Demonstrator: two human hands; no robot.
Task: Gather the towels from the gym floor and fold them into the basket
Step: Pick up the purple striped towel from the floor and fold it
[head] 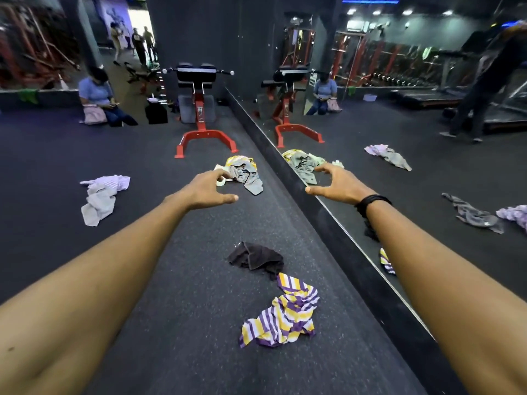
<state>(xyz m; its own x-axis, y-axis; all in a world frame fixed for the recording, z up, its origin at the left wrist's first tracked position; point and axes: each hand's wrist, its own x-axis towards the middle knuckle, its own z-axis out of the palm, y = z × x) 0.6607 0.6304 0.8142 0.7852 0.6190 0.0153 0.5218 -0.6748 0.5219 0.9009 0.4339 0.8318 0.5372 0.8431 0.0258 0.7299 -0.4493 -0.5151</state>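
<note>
Several crumpled towels lie on the dark gym floor. A purple, yellow and white striped towel (285, 315) lies nearest me, with a black towel (255, 258) just beyond it. Farther off, by the mirror's base, a grey and yellow pile (245, 173) sits in a heap. A lilac and grey towel (101, 195) lies to the left. Both my arms stretch forward above the floor. My left hand (209, 191) and my right hand (338, 185) hover with loosely curved fingers and hold nothing. No basket is in view.
A wall mirror (427, 155) runs along the right and reflects the towels and a standing person. A red exercise bench (202, 115) stands ahead. A person (98, 95) sits at the far left beside a pink bag.
</note>
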